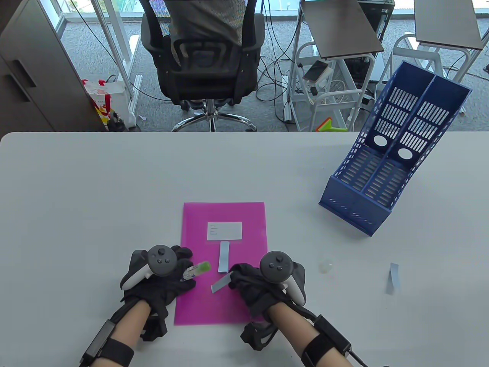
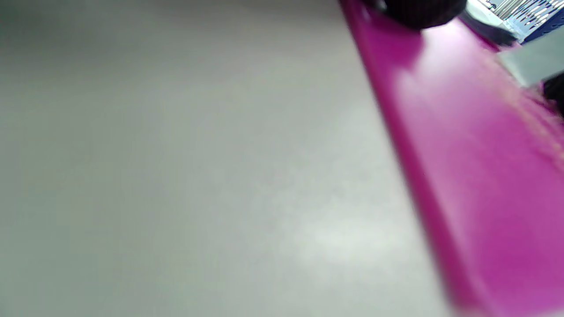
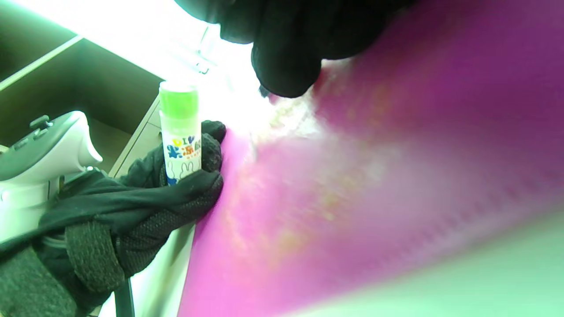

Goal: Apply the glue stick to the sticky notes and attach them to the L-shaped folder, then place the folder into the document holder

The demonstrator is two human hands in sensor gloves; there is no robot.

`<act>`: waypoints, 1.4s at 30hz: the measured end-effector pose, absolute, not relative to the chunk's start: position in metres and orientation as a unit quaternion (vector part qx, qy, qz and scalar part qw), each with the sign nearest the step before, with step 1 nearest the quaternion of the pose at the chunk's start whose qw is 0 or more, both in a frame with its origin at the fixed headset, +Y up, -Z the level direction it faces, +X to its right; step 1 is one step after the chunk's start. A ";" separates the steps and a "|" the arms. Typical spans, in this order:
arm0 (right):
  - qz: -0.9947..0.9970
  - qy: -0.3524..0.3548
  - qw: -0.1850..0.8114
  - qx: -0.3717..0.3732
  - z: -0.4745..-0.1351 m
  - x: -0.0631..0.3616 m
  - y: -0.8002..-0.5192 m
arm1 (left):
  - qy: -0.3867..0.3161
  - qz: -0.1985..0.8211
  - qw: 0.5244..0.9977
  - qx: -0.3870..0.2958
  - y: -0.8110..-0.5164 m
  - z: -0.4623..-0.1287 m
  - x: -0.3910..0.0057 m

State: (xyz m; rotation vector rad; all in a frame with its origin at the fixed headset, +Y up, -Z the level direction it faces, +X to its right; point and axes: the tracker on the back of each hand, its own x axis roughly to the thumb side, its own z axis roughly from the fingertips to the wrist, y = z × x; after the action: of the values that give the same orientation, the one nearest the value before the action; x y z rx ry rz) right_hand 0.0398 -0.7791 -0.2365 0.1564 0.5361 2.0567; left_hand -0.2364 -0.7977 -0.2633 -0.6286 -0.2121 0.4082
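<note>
A magenta L-shaped folder lies flat at the table's front centre, with a white label and one pale blue sticky note stuck on it. My left hand grips a glue stick with its green tip bare and pointing right; the same glue stick appears in the right wrist view. My right hand pinches a second pale blue sticky note just above the folder's lower half. The blue document holder stands at the right rear. In the left wrist view only the folder and table show.
A third pale blue note lies on the table at the right. A small clear cap-like object sits between it and the folder. A black office chair stands beyond the table's far edge.
</note>
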 end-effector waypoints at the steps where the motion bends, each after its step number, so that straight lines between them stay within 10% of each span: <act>1: 0.834 0.228 0.499 0.063 -0.238 0.042 -0.780 | -0.103 0.199 0.925 -0.307 -0.798 -0.263 -0.236; 12: 0.888 0.185 0.391 0.154 -0.250 0.041 -0.743 | -0.104 0.200 0.925 -0.307 -0.797 -0.263 -0.237; 23: 0.972 -0.027 0.118 0.200 -0.282 0.019 -0.713 | -0.106 0.203 0.921 -0.314 -0.797 -0.263 -0.236; 42: 0.953 -0.130 -0.112 0.249 -0.308 -0.020 -0.728 | -0.106 0.203 0.921 -0.315 -0.798 -0.263 -0.236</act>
State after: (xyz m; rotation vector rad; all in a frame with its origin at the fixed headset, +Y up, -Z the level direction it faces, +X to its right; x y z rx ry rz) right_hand -0.0201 -0.7283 -0.3083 0.8426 -0.4411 3.2299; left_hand -0.2362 -0.7976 -0.2633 -0.6462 -0.2178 0.4176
